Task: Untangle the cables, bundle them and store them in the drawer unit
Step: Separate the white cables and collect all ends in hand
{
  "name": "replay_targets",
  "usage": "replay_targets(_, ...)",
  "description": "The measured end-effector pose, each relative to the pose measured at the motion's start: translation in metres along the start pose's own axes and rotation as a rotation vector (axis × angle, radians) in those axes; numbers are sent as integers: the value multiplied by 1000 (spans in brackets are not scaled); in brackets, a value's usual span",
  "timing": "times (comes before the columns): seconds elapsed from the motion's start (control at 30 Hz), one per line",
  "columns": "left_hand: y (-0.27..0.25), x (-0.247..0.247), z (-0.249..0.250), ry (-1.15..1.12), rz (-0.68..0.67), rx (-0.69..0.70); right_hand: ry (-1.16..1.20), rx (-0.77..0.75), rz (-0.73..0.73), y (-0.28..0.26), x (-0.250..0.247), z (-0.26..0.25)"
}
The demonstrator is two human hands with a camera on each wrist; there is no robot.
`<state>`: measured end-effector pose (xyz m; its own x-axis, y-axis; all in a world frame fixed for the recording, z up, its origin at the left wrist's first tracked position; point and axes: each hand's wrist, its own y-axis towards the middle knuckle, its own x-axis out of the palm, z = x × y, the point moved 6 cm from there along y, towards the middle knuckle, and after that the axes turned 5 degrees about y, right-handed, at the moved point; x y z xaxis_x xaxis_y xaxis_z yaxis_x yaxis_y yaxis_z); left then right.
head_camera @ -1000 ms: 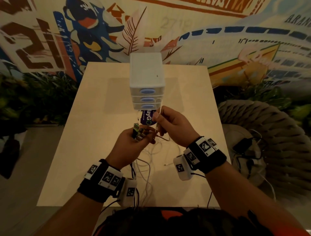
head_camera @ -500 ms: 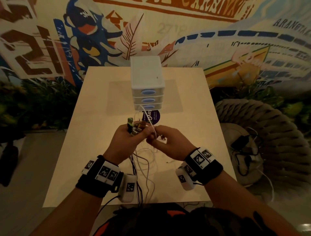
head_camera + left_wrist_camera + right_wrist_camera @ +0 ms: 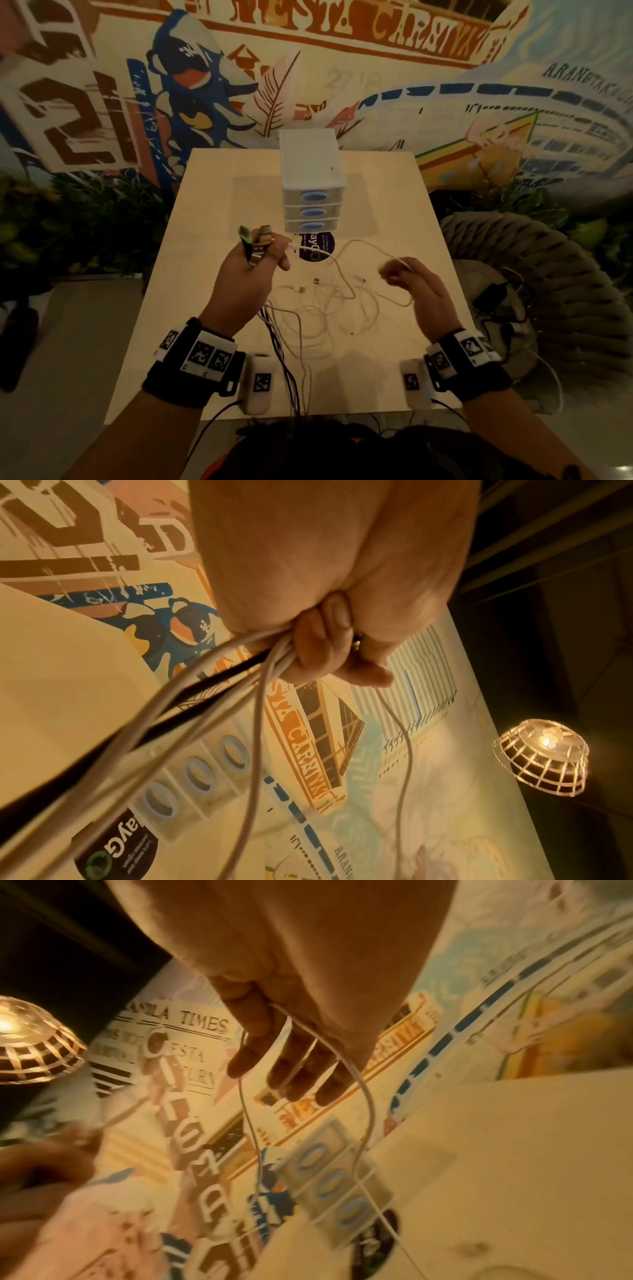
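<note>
My left hand [image 3: 263, 250] is raised over the table and grips a bunch of cables [image 3: 219, 696], white ones and a black one. Their plugs [image 3: 255, 240] stick up out of the fist. One thin white cable [image 3: 363, 246] arcs from that fist to my right hand [image 3: 397, 274], which holds a loop of it in the crook of the thumb [image 3: 250, 1031], fingers loosely extended. More white cables [image 3: 329, 308] lie tangled on the table between my hands. The white drawer unit [image 3: 311, 181] stands behind them, all three drawers closed.
The light wooden table [image 3: 212, 219] carries a round dark sticker [image 3: 317, 250] in front of the drawers. A woven seat [image 3: 534, 274] with a black charger [image 3: 493, 294] stands to the right. Plants [image 3: 68, 222] line the left side.
My hands have drawn apart. The right hand moved right and toward me, pulling a loop of white cable out of the bunch. The left hand shifted left with the plugs.
</note>
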<state>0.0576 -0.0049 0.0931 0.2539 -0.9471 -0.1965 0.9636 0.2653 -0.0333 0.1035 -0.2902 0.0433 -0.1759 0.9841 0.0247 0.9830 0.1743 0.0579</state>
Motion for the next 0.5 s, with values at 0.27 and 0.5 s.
replay_targets(0.27,-2,-27,8,-461,39,-52,-328,390,112,-65,-93,89)
replay_targets(0.5,-8,-27,9,-464,-9,-20,-331,678,-61,-143,-81,133)
